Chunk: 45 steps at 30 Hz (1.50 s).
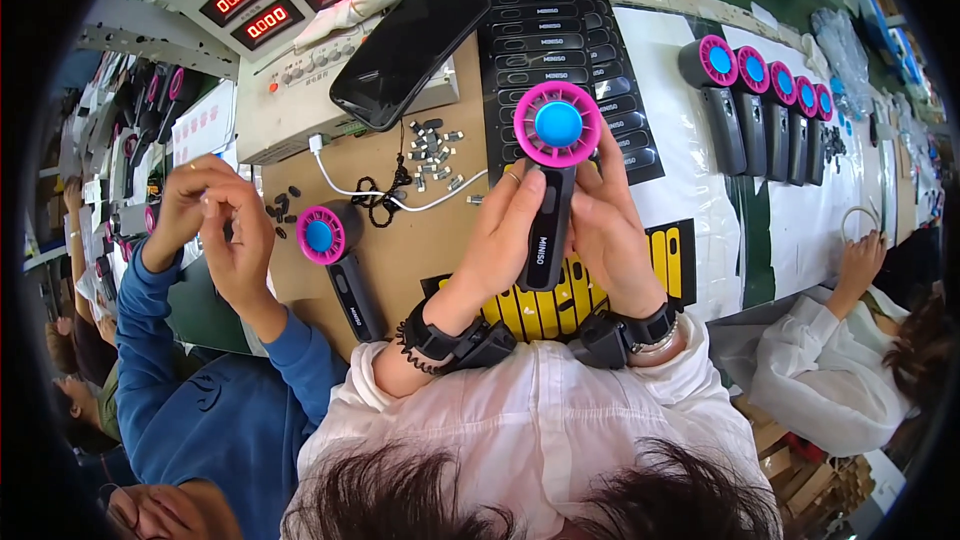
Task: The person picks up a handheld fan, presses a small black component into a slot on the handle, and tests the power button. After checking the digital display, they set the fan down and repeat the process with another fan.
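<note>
A handheld fan (545, 215) with a pink grille, blue centre and black handle stands upright between my two hands, its face toward me. My left hand (500, 240) grips the handle from the left, thumb near its top. On the other side my right hand (608, 225) closes round the handle; some of its fingers are hidden behind the fan. Just beneath my wrists lies a yellow and black sheet (560, 295) with elongated outlines. A second handheld fan (340, 270) rests on the brown table to the left of my hands.
Beyond my hands are sheets of black oblong labels (540, 15), a black phone (410, 52) on a meter box (280, 90), a white cable (335, 175) and small metal connectors (430, 155). Several fans (760, 110) line the right. Co-workers' hands (225, 225) (862, 258) flank me.
</note>
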Available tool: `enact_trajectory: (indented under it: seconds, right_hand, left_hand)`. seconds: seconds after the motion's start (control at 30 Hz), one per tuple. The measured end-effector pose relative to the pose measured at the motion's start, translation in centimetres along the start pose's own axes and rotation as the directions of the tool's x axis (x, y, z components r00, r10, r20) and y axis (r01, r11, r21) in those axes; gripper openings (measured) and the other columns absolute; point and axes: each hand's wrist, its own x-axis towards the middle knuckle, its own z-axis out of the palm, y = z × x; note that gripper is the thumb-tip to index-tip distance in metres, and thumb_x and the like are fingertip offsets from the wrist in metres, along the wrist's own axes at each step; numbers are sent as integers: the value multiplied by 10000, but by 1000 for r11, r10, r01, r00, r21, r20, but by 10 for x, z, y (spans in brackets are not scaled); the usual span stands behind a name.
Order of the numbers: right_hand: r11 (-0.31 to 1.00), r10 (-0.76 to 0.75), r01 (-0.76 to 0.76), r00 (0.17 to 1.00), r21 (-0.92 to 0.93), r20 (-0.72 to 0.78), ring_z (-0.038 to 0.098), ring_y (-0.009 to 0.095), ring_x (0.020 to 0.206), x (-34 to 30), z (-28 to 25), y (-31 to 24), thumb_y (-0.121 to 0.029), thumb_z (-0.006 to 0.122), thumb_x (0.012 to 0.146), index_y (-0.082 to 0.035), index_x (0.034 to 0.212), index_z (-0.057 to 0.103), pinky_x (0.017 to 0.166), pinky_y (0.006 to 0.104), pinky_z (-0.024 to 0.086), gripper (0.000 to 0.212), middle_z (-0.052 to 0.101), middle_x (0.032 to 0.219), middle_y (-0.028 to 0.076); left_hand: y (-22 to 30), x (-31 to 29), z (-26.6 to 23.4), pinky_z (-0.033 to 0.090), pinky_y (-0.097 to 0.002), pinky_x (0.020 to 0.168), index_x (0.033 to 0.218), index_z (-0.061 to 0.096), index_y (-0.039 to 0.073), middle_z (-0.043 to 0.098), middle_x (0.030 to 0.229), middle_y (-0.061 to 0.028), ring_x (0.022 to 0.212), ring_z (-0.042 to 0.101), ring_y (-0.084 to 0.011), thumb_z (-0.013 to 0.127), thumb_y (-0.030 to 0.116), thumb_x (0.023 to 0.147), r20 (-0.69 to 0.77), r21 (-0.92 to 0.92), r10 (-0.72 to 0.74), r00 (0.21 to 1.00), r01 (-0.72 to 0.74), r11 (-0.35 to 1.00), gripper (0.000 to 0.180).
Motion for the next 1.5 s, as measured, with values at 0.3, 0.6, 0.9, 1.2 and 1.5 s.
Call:
enact_trajectory:
  seconds: [0.3,0.6,0.9,1.2,1.5]
  right_hand:
    - [998,60,-61,998,-25,-23,520,103,861,-6,4,-18,-401,456,868,-107,1436,106,475,154,381,729,431,1256,133]
    - [1000,6,-7,999,-20,-41,507,101,815,-12,8,-22,-455,450,874,-86,1430,115,499,169,389,747,436,1252,122]
    - [1000,16,-16,1000,12,-23,508,106,849,-17,1,-21,-451,462,877,-85,1428,123,536,173,397,743,430,1268,108]
    - [1000,3,-3,1000,30,6,495,117,908,-14,0,-25,-463,472,875,-87,1433,113,569,185,380,762,419,1274,101]
    - [1000,17,-18,1000,22,16,493,124,910,-13,-3,-21,-458,477,874,-85,1433,108,571,186,379,766,416,1278,104]
  left_hand:
    - [7,-2,6,502,-291,655,1167,369,20,564,851,-102,718,590,-164,482,165,905,159,-81,15,987,-2,997,320]
    - [12,-8,13,492,-266,652,1153,386,32,567,860,-99,721,587,-152,485,182,908,169,-113,40,985,-21,993,303]
    - [8,-10,13,487,-250,646,1142,400,39,574,855,-91,717,585,-143,503,196,905,181,-130,51,982,-28,991,302]
    - [10,-6,14,497,-259,660,1143,407,42,576,857,-88,733,589,-146,506,201,907,164,-125,22,986,-1,992,302]
    - [6,-6,15,501,-263,657,1150,403,44,578,851,-97,725,592,-155,499,223,909,128,-132,31,991,-14,991,315]
